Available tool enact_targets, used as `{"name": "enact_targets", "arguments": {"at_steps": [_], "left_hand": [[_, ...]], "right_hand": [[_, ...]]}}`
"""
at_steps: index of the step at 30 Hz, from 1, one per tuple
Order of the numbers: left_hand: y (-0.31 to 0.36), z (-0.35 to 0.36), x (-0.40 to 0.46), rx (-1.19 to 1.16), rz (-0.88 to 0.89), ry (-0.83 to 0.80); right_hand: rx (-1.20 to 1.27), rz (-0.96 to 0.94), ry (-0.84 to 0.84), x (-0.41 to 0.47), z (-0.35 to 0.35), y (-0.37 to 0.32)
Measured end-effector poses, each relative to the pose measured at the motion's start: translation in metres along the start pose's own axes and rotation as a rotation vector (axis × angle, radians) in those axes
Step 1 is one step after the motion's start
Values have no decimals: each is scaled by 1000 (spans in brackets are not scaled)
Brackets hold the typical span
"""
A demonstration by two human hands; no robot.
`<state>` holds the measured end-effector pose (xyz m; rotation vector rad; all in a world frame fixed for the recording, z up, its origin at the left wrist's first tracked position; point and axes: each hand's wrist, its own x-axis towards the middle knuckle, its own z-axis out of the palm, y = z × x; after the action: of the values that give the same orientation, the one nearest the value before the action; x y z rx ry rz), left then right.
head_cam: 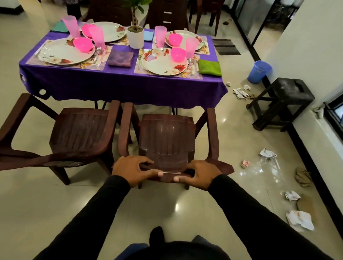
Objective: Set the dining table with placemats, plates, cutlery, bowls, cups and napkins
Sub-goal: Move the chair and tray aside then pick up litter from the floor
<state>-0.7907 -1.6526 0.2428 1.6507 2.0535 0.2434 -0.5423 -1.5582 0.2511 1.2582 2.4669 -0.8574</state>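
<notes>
Now both hands, left (132, 170) and right (197, 174), grip the chair (167, 137) back; desk (126, 82) ahead looks laid; next, push chair in.

glossy tiled floor (23, 203) – ribbed plastic chair (167, 141), translucent pink cups (191, 47)

Both hands, left hand (132, 170) and right hand (199, 173), gripping brown chair (167, 137) backrest, set table (126, 81) beyond, cutlery seemingly laid

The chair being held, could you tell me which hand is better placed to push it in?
Neither clearly: left hand and right hand both grip the chair backrest evenly.
</notes>
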Motion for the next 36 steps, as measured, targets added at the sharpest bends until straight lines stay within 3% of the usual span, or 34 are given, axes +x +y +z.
{"name": "enact_targets", "arguments": {"at_steps": [4, 7, 9, 13, 27, 36], "left_hand": [[17, 10, 6, -53, -139, 118], [38, 26, 13, -342, -184, 169], [64, 37, 16, -523, -132, 161], [125, 50, 21, -572, 20, 103], [345, 105, 151, -675, 106, -2], [406, 140, 198, -761, -6, -50]], "right_hand": [[334, 33, 203, -18, 1, 15], [482, 24, 379, -34, -2, 30], [592, 29, 492, -42, -6, 39], [766, 47, 610, -53, -19, 63], [873, 148, 638, -86, -124, 279], [949, 141, 479, -56, -168, 364]]}}
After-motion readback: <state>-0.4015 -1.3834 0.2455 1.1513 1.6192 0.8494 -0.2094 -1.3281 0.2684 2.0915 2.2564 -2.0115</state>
